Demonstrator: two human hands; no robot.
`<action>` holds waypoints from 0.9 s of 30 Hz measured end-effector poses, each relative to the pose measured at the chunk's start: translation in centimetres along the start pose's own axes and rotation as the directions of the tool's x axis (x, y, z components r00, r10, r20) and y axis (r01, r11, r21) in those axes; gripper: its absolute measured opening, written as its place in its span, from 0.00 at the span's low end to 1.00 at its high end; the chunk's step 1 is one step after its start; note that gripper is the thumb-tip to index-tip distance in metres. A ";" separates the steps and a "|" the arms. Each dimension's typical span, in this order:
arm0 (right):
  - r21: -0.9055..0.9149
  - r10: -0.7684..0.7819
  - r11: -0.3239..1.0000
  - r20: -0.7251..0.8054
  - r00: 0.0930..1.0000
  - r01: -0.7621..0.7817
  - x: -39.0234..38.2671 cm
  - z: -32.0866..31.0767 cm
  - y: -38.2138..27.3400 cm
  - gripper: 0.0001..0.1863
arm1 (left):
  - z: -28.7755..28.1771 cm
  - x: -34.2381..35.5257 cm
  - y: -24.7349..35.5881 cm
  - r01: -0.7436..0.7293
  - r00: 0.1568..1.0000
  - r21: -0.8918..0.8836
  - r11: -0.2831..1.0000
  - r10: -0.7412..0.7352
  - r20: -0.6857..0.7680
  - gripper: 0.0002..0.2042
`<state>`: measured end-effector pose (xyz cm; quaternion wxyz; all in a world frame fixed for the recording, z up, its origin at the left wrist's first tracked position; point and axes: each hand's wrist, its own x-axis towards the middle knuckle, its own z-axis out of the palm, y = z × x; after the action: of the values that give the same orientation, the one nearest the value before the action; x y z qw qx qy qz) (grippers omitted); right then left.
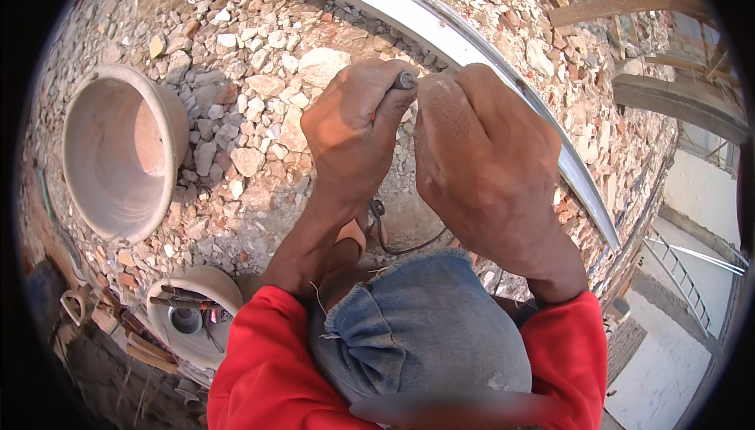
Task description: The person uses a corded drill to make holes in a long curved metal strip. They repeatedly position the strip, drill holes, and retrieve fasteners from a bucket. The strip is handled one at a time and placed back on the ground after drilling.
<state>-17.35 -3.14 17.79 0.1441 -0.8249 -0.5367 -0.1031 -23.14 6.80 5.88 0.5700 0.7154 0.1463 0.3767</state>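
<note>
Large tub [102, 164] at left, apart from hands. Left hand [355, 127] closed round dark round-ended piece [405, 80]; end shows at thumb side, long axis mostly hidden. Right hand [487, 147] curled just right; fingertips hidden, cannot tell whether pinching.

A building site by the look of it — ground strewn with broken stones [263, 84], a large dusty tub [167, 143], a smaller bucket [228, 287] holding tools [185, 303], a plank [629, 6] at the upper right, a ladder [683, 277] beside pale slabs [657, 363].
</note>
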 end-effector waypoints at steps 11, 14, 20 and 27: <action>0.497 0.059 0.866 0.010 0.998 -0.056 0.1 2.6 5.3 0.06 | -0.6 0.3 0.4 0.104 0.993 -0.033 0.994 -0.103 0.054 0.07; 0.580 -0.013 0.805 0.221 0.975 -0.121 1.5 1.8 7.5 0.08 | -1.1 0.4 0.8 0.161 0.979 -0.014 0.987 -0.158 0.131 0.08; 0.371 -0.240 0.912 0.135 0.961 0.176 2.1 -0.1 6.9 0.07 | -1.0 0.4 0.7 0.107 0.990 -0.098 0.989 -0.097 0.107 0.08; -0.107 -0.318 0.934 0.192 0.929 0.342 0.5 -1.2 2.5 0.14 | -0.6 0.3 0.4 0.068 0.995 -0.073 0.995 -0.062 0.081 0.09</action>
<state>-14.94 -4.11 18.74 0.0205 -0.7366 -0.6698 -0.0915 -23.50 7.29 6.39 0.6138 0.7025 0.1329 0.3347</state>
